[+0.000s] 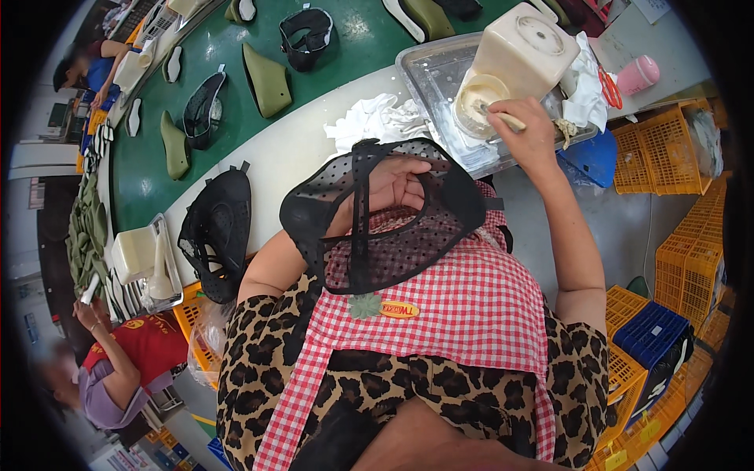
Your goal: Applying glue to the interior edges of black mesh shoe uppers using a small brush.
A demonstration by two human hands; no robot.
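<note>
A black mesh shoe upper [393, 259] with dotted net and dark bands hangs over my left hand [390, 184]. That hand sits inside the upper's opening, fingers curled, holding it up in front of my chest. Over to the right, my right hand [528, 137] is closed round the pale handle of a brush [512, 122]. The brush's head is down in an open round tub [475, 88] of cream-coloured paste, so its bristles are hidden. Beside the tub, a whitish square plastic container [522, 59] leans in the same smeared clear tray [416, 74].
White cloths [377, 122] lie left of the tray. Orange-handled scissors [609, 88] and a pink bottle [638, 74] are at right. A green conveyor [228, 47] carries olive wedge soles [265, 78] and black uppers [306, 35]. Yellow crates [660, 149] stand right; two people work at left.
</note>
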